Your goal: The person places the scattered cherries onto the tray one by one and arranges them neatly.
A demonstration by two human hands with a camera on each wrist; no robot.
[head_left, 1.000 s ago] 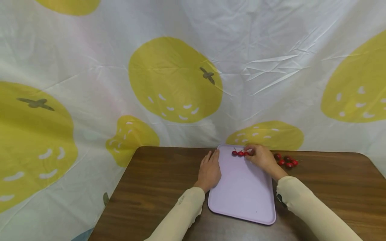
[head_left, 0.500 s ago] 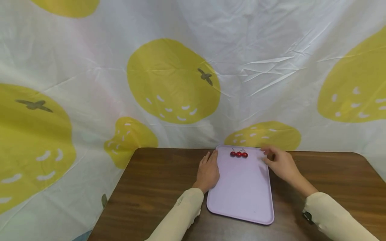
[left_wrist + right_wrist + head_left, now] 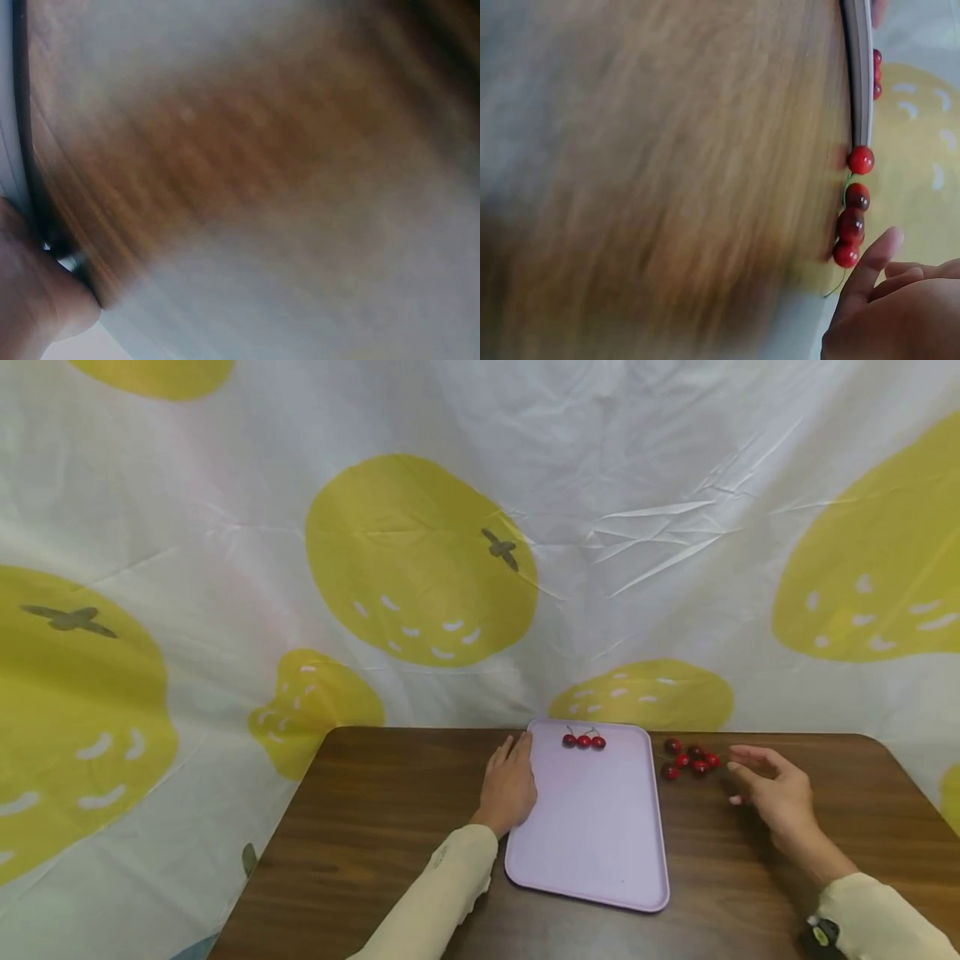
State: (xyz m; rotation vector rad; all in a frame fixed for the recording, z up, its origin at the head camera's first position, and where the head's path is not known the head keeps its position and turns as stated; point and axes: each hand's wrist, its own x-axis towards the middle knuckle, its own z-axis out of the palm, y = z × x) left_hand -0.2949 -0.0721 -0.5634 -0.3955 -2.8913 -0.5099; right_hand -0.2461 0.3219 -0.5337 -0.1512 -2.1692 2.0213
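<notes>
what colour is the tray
The tray is pale lilac, seen best in the head view.

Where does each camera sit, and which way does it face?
Head: on the head, facing forward and down at the tray, cherries and patterned cloth; left hand, right hand and sleeves show.
Left wrist: on that wrist, facing blurred tabletop, tray at left edge; left hand partly shows, lower left.
Right wrist: on that wrist, facing tabletop, cherries and tray edge-on; right hand shows, lower right.
Head and right wrist share cherries, tray, cloth and right hand.
</notes>
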